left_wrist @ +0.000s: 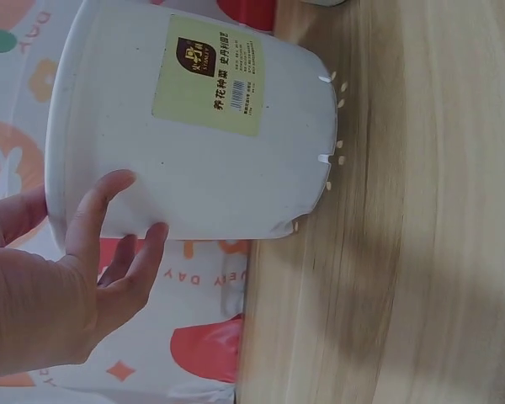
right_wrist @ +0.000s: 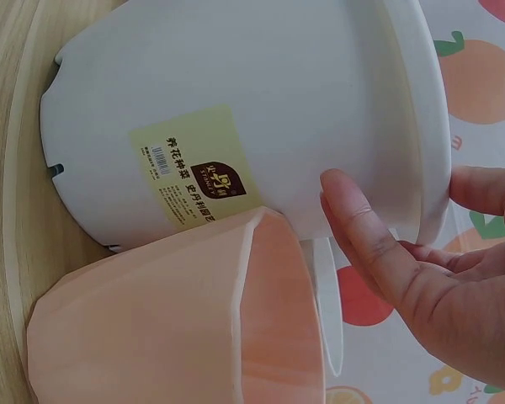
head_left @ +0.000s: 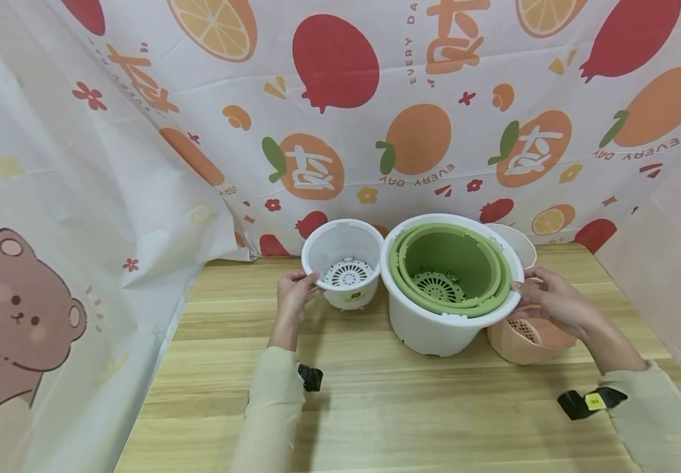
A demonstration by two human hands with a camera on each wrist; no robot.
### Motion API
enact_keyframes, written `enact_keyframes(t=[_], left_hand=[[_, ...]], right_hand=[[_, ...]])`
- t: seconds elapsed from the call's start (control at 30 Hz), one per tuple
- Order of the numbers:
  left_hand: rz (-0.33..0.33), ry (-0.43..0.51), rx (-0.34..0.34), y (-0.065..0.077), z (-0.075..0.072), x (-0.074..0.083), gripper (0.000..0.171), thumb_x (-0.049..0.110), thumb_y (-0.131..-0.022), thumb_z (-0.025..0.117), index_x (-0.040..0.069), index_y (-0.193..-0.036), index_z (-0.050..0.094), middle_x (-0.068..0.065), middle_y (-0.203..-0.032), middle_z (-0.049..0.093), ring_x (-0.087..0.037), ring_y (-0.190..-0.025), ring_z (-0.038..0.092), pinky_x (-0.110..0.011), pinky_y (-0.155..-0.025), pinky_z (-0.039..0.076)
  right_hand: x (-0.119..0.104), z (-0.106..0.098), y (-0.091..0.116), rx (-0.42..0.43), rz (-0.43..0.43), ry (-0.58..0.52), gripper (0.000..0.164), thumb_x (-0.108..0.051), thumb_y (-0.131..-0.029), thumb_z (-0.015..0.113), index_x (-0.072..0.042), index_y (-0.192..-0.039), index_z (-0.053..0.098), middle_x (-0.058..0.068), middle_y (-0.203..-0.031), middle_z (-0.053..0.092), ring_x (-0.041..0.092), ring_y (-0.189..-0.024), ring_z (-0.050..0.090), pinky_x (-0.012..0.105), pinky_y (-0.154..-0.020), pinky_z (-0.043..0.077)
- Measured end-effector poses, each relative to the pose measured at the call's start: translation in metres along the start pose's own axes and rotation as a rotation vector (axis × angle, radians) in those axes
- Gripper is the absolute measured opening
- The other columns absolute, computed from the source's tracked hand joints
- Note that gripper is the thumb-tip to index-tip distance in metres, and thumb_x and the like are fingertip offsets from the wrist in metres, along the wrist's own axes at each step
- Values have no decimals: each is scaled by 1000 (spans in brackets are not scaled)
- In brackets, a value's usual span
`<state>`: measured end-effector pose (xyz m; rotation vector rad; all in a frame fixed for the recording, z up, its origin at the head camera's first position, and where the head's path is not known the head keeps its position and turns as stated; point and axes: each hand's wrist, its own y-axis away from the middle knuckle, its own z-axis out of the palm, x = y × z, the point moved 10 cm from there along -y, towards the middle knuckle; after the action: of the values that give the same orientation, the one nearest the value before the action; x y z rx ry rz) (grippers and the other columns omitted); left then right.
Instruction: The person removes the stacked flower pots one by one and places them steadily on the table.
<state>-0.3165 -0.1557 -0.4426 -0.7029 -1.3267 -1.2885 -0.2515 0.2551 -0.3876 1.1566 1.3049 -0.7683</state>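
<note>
My left hand [head_left: 294, 295] grips the near-left rim of a small white flowerpot [head_left: 352, 299], thumb over the rim and fingers against the outer wall. This pot has a slotted bottom and a pale green label [left_wrist: 209, 76] on its side. To its right stands a large white flowerpot [head_left: 431, 328], with green flowerpots [head_left: 452, 249] nested inside it. On that pot's right rim my right hand [head_left: 559, 305] has its thumb on top and its fingers along the outside. The large pot carries a similar label [right_wrist: 194, 168].
A pink pot [head_left: 523, 345] with a perforated inside stands right of the large pot, under my right hand. Behind them shows the rim of another white container [head_left: 520, 243]. The wooden table [head_left: 387, 407] meets a fruit-print cloth [head_left: 352, 164] at its back edge.
</note>
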Motion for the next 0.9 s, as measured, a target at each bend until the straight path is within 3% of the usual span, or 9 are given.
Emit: enact_keyframes(t=[0.47, 0.77, 0.9], left_hand=[[-20, -2, -24, -3, 14, -1, 35, -4, -87, 54, -18, -117, 41, -28, -107, 51, -17, -75, 62, -27, -78, 54], [-17, -20, -25, -8, 15, -5, 30, -3, -88, 54, -18, -112, 43, -20, -97, 49, -14, -68, 61, -24, -74, 54], [-20, -30, -25, -9, 14, -6, 30, -3, -88, 54, -17, -112, 44, -17, -94, 48, -18, -74, 63, -23, -73, 54]], right_hand=[[0, 1, 0, -3, -5, 10, 46, -15, -97, 44, 14, -122, 19, 14, -93, 57, 23, -82, 64, 43, -78, 53], [-1, 1, 0, -7, -16, 8, 43, -14, -98, 44, 14, -121, 20, 15, -93, 57, 24, -82, 64, 40, -75, 55], [-1, 1, -1, -9, -14, 13, 43, -15, -98, 43, 14, -121, 20, 15, -94, 56, 24, -82, 64, 42, -76, 54]])
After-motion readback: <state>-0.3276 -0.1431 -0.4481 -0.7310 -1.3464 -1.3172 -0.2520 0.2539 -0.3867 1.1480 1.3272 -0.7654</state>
